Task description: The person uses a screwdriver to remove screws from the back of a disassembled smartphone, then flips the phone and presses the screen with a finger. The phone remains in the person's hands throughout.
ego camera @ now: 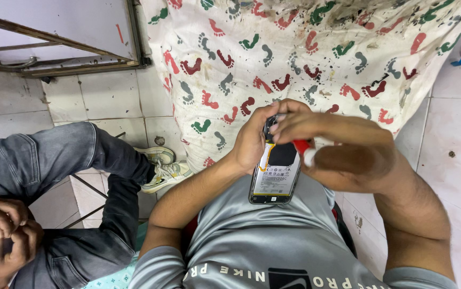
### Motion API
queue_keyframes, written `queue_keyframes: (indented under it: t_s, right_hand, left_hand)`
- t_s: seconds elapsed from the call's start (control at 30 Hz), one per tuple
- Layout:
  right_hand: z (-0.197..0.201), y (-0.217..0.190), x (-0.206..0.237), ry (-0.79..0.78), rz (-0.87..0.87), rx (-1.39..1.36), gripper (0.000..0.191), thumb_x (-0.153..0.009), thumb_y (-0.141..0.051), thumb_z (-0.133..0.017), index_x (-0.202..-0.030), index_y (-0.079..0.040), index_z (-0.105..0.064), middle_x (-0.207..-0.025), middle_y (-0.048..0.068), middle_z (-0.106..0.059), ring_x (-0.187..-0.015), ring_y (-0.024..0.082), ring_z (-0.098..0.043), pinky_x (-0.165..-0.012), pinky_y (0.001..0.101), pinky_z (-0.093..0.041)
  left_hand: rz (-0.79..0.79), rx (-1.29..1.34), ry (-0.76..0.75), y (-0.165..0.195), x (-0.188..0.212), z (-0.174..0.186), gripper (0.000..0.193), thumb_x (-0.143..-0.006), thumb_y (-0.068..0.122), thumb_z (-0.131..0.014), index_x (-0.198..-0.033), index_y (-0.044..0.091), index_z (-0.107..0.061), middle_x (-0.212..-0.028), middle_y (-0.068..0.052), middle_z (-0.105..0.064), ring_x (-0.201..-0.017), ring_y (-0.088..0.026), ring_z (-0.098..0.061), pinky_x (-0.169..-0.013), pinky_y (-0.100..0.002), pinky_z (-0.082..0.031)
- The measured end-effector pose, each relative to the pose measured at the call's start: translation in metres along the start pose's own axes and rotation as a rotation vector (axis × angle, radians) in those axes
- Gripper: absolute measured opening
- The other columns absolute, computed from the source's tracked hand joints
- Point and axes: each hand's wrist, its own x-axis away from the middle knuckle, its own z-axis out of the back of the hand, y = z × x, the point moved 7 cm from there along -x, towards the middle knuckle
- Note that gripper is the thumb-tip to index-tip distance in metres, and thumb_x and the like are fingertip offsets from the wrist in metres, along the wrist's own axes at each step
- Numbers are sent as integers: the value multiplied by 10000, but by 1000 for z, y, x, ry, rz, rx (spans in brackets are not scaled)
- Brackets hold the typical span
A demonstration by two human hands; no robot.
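Note:
My left hand (252, 140) grips an opened phone (275, 172) with its back cover off, so the battery with a white label shows. My right hand (316, 128) lies across the phone's top end, fingertips pressed near the camera area. A red-handled tool with a white tip (304, 150) sits in that hand, mostly hidden under the palm. Both hands are held over my lap, above a grey shirt.
A white cloth printed with coloured footprints (305, 53) covers the floor ahead. Another person in dark jeans (80, 160) and pale sneakers (163, 168) sits at the left, their hands (0, 230) clasped together. A metal cabinet frame (54, 37) stands at top left. White tiles lie around.

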Motion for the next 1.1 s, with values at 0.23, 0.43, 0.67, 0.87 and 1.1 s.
queue_keyframes:
  t_s: [0.23, 0.43, 0.67, 0.87, 1.1]
  right_hand:
    - [4, 14, -2, 95, -161, 55, 203, -815, 31, -800, -841, 58, -600, -1043, 210, -709, -1036, 325, -743, -1009, 475, -611]
    - [11, 4, -1, 152, -62, 185, 289, -812, 36, -836, -704, 48, -568, -1039, 231, -668, -992, 309, -738, -994, 459, -634]
    - [12, 9, 5, 135, -77, 186, 449, -816, 16, -840, -566, -21, -469, -1040, 248, -699, -1011, 312, -751, -868, 381, -635]
    - [12, 3, 0, 159, -11, 193, 452, -839, 10, -801, -552, -15, -453, -1012, 231, -691, -1018, 353, -718, -1083, 579, -556]
    - [16, 2, -3, 206, 62, 299, 442, -798, -74, -847, -782, 16, -415, -1091, 275, -664, -1044, 385, -697, -1077, 608, -505]
  left_hand:
    - [75, 100, 167, -14, 3, 16, 536, -1108, 402, -399, -1470, 28, -529, -1264, -138, -673, -936, -179, -666, -825, -299, -539]
    - [88, 62, -3, -5, 3, 1, 575, -1123, 464, -381, -1356, -38, -537, -1140, -195, -674, -992, -233, -688, -923, -390, -586]
    - [79, 83, 139, -11, -2, 4, 507, -1138, 430, -426, -1348, -16, -541, -1124, -88, -593, -1024, -159, -623, -920, -336, -549]
    - [172, 102, 143, -13, 5, -2, 526, -1056, 486, -431, -1362, 73, -544, -1069, -133, -667, -833, -196, -693, -740, -392, -623]
    - [156, 103, 19, -11, 3, -5, 559, -1068, 495, -443, -1299, -5, -542, -1070, -152, -685, -861, -241, -720, -794, -429, -642]
